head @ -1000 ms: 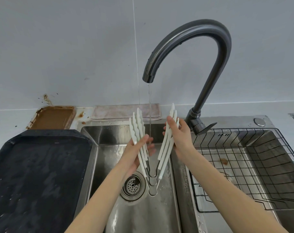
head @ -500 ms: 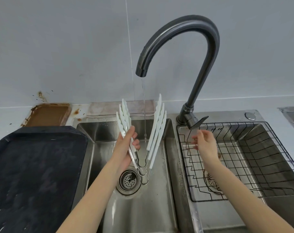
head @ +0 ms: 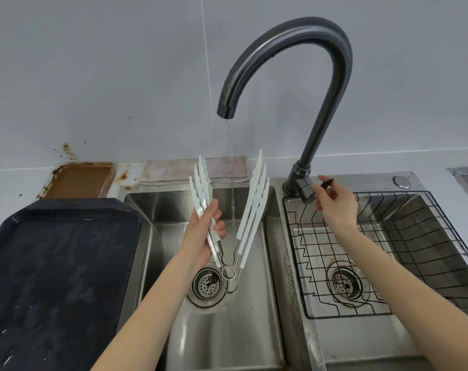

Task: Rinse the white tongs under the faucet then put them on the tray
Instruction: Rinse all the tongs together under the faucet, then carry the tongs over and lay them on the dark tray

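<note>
Gripping scalloped white tongs (head: 254, 199) in left hand (head: 200, 236), right hand (head: 337, 207) fingers pinching faucet (head: 307, 76) lever.

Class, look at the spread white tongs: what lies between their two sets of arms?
In the head view, only the thin water stream from the faucet falls between the white tongs' arms, touching neither.

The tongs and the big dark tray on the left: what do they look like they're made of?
The white tongs look like matte plastic arms with wavy edges, joined at the bottom by bare wire loops that shine like metal. The tray is dark and dull with a raised rim, perhaps coated metal or plastic; the look leaves that open.
</note>
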